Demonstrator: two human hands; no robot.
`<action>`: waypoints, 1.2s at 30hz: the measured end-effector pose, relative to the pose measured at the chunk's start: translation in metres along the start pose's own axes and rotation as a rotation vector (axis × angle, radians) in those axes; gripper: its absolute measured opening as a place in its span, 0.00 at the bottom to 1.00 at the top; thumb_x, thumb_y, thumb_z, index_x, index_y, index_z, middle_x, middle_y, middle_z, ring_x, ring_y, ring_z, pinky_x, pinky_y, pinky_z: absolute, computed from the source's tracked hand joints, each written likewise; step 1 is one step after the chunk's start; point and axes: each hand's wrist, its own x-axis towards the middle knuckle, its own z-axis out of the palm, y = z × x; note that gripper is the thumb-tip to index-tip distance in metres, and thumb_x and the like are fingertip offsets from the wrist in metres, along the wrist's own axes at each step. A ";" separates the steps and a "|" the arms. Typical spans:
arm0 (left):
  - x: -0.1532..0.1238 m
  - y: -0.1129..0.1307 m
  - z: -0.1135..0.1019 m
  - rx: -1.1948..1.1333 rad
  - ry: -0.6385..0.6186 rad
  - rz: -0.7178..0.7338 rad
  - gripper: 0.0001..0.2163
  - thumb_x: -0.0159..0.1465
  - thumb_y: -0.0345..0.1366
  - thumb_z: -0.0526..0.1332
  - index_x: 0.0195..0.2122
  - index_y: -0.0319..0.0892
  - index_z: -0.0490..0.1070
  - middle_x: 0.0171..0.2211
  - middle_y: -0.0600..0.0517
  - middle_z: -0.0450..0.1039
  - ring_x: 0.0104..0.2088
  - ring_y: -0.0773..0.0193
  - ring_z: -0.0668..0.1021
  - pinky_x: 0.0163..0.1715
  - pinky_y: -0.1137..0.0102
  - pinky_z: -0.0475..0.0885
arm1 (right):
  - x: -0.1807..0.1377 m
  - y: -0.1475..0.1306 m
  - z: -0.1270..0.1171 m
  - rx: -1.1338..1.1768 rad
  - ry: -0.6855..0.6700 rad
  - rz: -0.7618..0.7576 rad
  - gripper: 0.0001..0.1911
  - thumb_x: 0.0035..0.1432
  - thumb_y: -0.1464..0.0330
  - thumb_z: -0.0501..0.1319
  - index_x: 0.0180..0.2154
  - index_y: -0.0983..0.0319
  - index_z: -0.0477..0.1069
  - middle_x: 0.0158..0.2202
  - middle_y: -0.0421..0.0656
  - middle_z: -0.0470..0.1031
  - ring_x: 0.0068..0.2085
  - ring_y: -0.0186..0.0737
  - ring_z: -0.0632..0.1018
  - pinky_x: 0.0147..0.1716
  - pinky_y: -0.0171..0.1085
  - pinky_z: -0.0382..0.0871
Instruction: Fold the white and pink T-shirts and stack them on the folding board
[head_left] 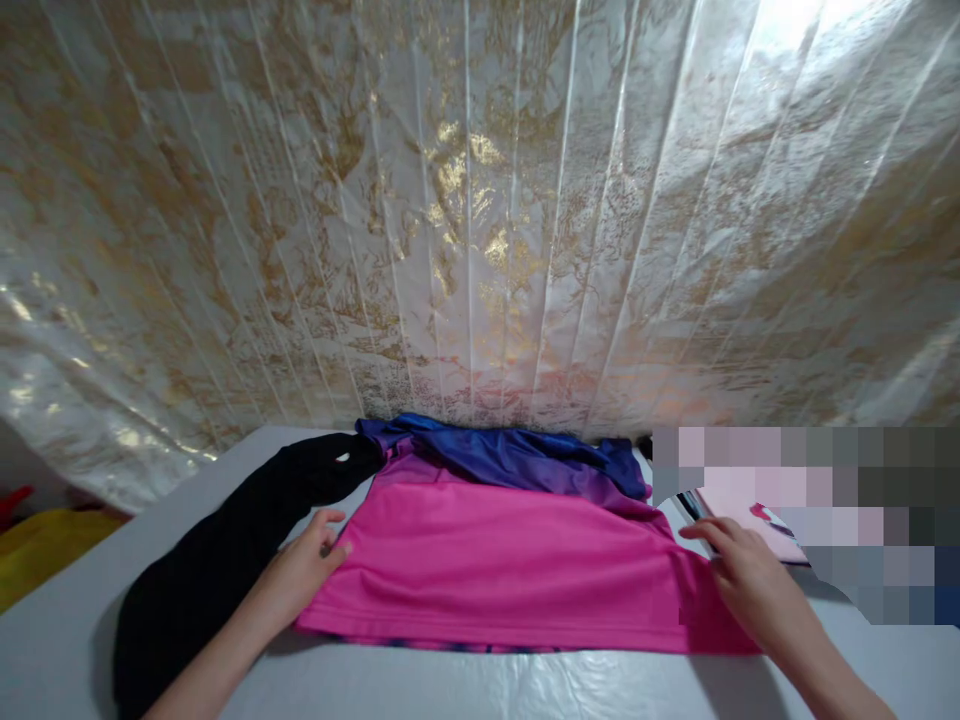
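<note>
Pink-and-blue shirt, lying on the white table, its pink hem toward the wearer of the camera and its purple and blue end bunched toward the patterned sheet behind. Left hand rests at the left edge of the pink part, thumb and forefinger apart; right hand lies at the right edge, fingers reaching outward. Whether either hand pinches the cloth cannot be told. By its sheen and fine folds, the fabric is judged light, soft, rather slippery and not fragile, apt to slide or crease if pulled from one side; the two side edges and the hem corners should offer the surest hold. Counted: one shirt; one black garment, at its left; one pink flat item, partly masked, beside the right hand; one yellow cloth, far left; two hands
</note>
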 end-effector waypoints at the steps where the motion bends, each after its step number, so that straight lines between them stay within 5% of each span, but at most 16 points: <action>1: -0.003 0.002 0.000 0.102 0.008 0.016 0.21 0.55 0.46 0.57 0.47 0.43 0.62 0.27 0.55 0.73 0.29 0.55 0.79 0.30 0.68 0.70 | -0.005 -0.021 0.004 -0.016 0.005 -0.067 0.14 0.51 0.68 0.52 0.35 0.57 0.74 0.39 0.50 0.75 0.42 0.52 0.75 0.45 0.49 0.68; 6: -0.024 0.009 0.008 0.386 -0.002 -0.027 0.16 0.64 0.42 0.51 0.52 0.46 0.60 0.46 0.45 0.75 0.45 0.52 0.80 0.38 0.67 0.70 | -0.037 -0.142 0.039 0.181 -0.474 -0.411 0.07 0.56 0.74 0.55 0.35 0.58 0.70 0.37 0.43 0.74 0.40 0.43 0.73 0.43 0.41 0.66; 9: -0.032 0.012 0.012 0.460 0.026 -0.047 0.17 0.67 0.40 0.48 0.56 0.45 0.57 0.48 0.43 0.74 0.43 0.51 0.80 0.37 0.65 0.71 | -0.048 -0.177 0.065 0.168 -0.562 -0.421 0.08 0.53 0.76 0.59 0.35 0.59 0.71 0.37 0.43 0.74 0.40 0.43 0.71 0.39 0.39 0.63; 13: -0.046 0.025 0.014 0.416 0.183 0.233 0.13 0.64 0.37 0.52 0.49 0.45 0.65 0.46 0.45 0.72 0.46 0.52 0.76 0.45 0.62 0.70 | -0.048 -0.180 0.088 0.159 -0.550 -0.404 0.09 0.55 0.79 0.59 0.34 0.59 0.71 0.36 0.41 0.74 0.39 0.41 0.71 0.39 0.37 0.61; 17: -0.073 0.048 0.032 0.251 -0.058 0.495 0.04 0.63 0.33 0.56 0.37 0.48 0.69 0.40 0.50 0.72 0.45 0.55 0.74 0.47 0.64 0.68 | -0.046 -0.176 0.098 0.148 -0.521 -0.451 0.10 0.58 0.79 0.56 0.32 0.60 0.70 0.33 0.40 0.73 0.37 0.39 0.71 0.38 0.37 0.61; 21: -0.094 0.064 0.059 0.189 -0.265 0.569 0.08 0.61 0.29 0.62 0.39 0.48 0.69 0.41 0.52 0.71 0.45 0.57 0.72 0.52 0.62 0.65 | -0.046 -0.178 0.095 0.174 -0.490 -0.461 0.09 0.57 0.80 0.56 0.32 0.60 0.67 0.33 0.41 0.73 0.37 0.40 0.70 0.38 0.38 0.60; 36: -0.094 0.069 0.061 0.217 -0.295 0.669 0.08 0.61 0.28 0.65 0.33 0.43 0.66 0.38 0.54 0.69 0.41 0.60 0.70 0.44 0.64 0.63 | -0.049 -0.184 0.085 0.353 -0.572 -0.440 0.11 0.49 0.79 0.56 0.33 0.59 0.68 0.41 0.42 0.71 0.45 0.43 0.69 0.46 0.43 0.60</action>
